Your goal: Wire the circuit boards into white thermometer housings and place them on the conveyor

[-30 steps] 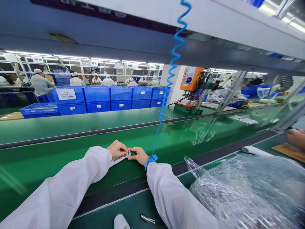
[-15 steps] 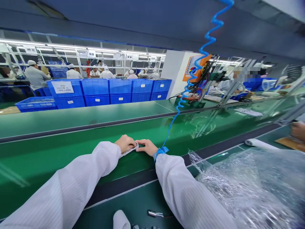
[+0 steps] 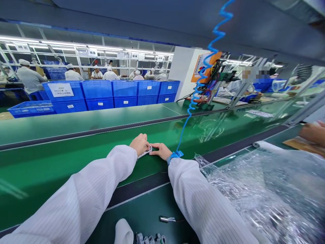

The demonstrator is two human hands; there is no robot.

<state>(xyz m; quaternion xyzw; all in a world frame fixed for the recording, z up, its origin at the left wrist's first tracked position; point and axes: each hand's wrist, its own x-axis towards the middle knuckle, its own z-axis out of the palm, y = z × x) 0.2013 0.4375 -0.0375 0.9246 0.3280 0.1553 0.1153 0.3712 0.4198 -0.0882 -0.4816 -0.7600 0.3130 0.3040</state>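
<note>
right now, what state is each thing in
White part: on green belt, partly covered
Left hand: fingers curled over white part
Right hand: at white part's end
Coiled cord: partly stretched
Plastic bag: crumpled
Blue bins: stacked two high
Metal cylinder: on its side

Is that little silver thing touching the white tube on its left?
Apart: the head view shows dark green tabletop between the silver thing and white tube.

White piece (image 3: pixel 144 155), green belt (image 3: pixel 45 169), striped sleeves (image 3: pixel 203 200)
</note>
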